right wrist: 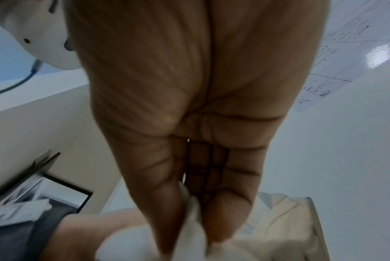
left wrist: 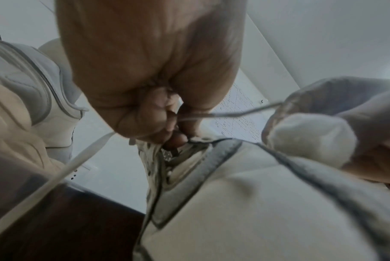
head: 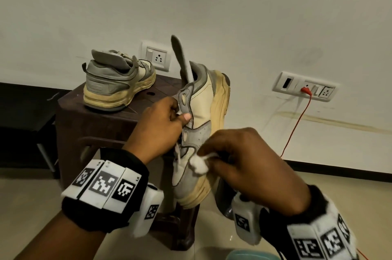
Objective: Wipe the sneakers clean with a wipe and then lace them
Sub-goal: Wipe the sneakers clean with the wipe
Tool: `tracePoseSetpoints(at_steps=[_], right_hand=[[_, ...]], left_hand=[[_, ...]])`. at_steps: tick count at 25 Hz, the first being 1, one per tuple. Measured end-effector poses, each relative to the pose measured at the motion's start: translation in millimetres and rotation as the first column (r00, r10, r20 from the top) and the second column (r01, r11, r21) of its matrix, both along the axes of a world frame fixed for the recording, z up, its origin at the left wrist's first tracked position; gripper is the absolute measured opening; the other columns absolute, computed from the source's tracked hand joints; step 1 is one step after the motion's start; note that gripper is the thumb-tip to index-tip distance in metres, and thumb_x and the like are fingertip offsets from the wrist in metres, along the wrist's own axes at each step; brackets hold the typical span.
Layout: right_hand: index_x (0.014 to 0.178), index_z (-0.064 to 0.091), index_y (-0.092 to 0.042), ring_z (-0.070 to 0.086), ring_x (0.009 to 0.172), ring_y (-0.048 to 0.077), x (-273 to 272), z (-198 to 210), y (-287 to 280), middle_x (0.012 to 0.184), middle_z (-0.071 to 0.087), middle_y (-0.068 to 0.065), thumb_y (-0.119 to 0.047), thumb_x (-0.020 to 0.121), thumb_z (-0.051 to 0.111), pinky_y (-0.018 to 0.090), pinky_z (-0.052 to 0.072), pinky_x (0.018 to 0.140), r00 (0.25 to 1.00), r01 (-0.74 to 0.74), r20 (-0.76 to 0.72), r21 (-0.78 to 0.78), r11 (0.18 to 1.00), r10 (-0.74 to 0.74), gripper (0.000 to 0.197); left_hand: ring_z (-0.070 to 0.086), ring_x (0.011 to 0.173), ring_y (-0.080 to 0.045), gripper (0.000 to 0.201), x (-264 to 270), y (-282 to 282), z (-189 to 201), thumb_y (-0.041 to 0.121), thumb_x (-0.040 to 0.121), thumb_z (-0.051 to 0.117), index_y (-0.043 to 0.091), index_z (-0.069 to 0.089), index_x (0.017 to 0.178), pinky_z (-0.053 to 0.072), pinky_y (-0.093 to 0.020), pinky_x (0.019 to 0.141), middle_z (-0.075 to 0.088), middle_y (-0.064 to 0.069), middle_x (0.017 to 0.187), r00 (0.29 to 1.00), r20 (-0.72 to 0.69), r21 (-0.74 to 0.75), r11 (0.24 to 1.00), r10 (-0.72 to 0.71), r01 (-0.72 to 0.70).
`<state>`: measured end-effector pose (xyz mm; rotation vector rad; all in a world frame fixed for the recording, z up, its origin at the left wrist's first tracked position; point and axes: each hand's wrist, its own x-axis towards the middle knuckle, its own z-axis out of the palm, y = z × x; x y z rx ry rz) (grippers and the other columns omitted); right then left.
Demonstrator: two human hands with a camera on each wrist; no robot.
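A cream and grey sneaker (head: 209,109) is held up on end, heel high and toe low, its grey insole sticking out of the top. My left hand (head: 163,124) grips its eyelet edge, thumb on the outside and fingers tucked inside (left wrist: 167,127). A loose white lace (left wrist: 78,162) hangs below that hand. My right hand (head: 239,158) pinches a crumpled white wipe (head: 198,164) against the sneaker's grey side panel, and the wipe (right wrist: 189,229) sits between thumb and fingertips. The second sneaker (head: 118,81) stands on the dark brown stool (head: 101,120).
The stool stands against a white wall with two switch and socket plates (head: 305,87). A red cable (head: 297,124) runs down from the right plate to the tiled floor. A dark piece of furniture (head: 25,124) stands at the left.
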<state>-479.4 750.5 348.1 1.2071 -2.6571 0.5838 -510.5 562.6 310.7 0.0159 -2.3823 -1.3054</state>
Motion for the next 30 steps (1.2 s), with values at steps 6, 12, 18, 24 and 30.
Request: tracePoseSetpoints(at_steps=[6,12,18,24,30], right_hand=[[0.09,0.074,-0.017,0.059,0.073,0.008,-26,-12,6,0.082,0.067,-0.005,-0.01,0.083,0.068,0.035,0.053,0.067,0.933,0.237,-0.182,-0.335,0.912,-0.309,0.011],[0.09,0.075,-0.013,0.061,0.074,0.011,-26,-22,-9,0.083,0.068,-0.002,-0.008,0.083,0.068,0.036,0.053,0.067,0.959,0.195,-0.111,-0.418,0.887,-0.263,0.012],[0.097,0.075,-0.015,0.061,0.077,0.013,-24,-27,-21,0.087,0.068,-0.002,-0.013,0.085,0.069,0.028,0.052,0.069,0.953,0.192,-0.161,-0.336,0.922,-0.257,0.014],[0.098,0.074,-0.015,0.062,0.081,0.013,-19,-23,-18,0.091,0.069,-0.001,-0.01,0.084,0.069,0.027,0.052,0.071,0.968,0.143,-0.172,-0.222,0.964,-0.183,0.017],[0.095,0.074,-0.019,0.064,0.081,0.009,9,-13,5,0.091,0.069,-0.005,-0.009,0.079,0.073,0.026,0.057,0.07,0.986,0.019,-0.161,-0.095,0.995,-0.034,0.019]], left_hand=[[0.066,0.07,-0.014,0.013,-6,8,-5,0.03,0.087,0.066,0.02,0.06,0.093,0.053,-0.03,0.062,0.068,0.003,0.079,0.994,-0.112,0.199,0.98,0.009,0.013],[0.055,0.067,-0.012,0.023,-3,11,-2,0.03,0.076,0.076,0.017,0.057,0.08,0.049,-0.031,0.063,0.057,0.006,0.071,0.921,-0.284,0.124,0.962,0.268,-0.242],[0.057,0.072,-0.008,0.024,2,8,-1,0.045,0.088,0.059,0.022,0.057,0.095,0.042,-0.026,0.059,0.056,0.013,0.075,0.993,-0.06,0.071,0.993,0.098,-0.093],[0.069,0.077,-0.043,0.026,3,-3,-2,0.039,0.08,0.073,0.016,0.07,0.091,0.056,-0.06,0.062,0.074,-0.013,0.084,0.986,0.077,0.444,0.891,-0.145,0.096],[0.058,0.064,-0.028,0.016,-1,7,1,0.023,0.089,0.064,0.01,0.067,0.098,0.04,-0.022,0.037,0.073,-0.017,0.089,0.988,0.01,0.61,0.784,-0.151,0.114]])
